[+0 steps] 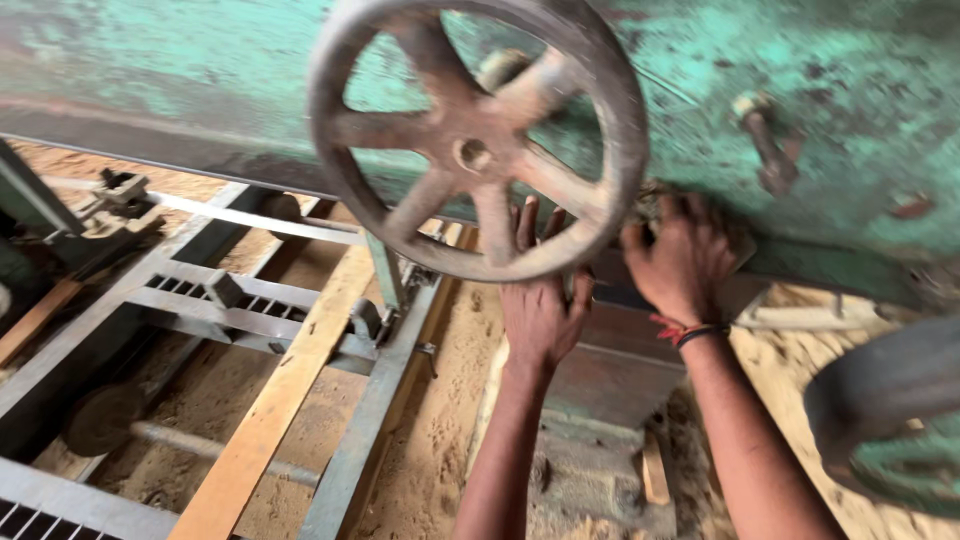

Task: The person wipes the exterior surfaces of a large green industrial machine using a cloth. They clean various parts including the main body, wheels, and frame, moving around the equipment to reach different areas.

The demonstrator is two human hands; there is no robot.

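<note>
A large spoked metal handwheel (475, 140), worn and rusty, stands out from a green painted machine body (850, 90). My left hand (540, 300) reaches up to the wheel's lower rim, fingers stretched behind it and touching it. My right hand (680, 255), with a red thread and a dark band at the wrist, presses on something at the machine's lower edge, just right of the wheel. What lies under its fingers is hidden. The wheel looks blurred.
A grey steel frame (190, 290) with rails and a wooden plank (290, 380) lies at the left over sawdust (440, 420). A bolt (765, 140) sticks out of the green wall. A second rounded wheel (890, 410) fills the right edge.
</note>
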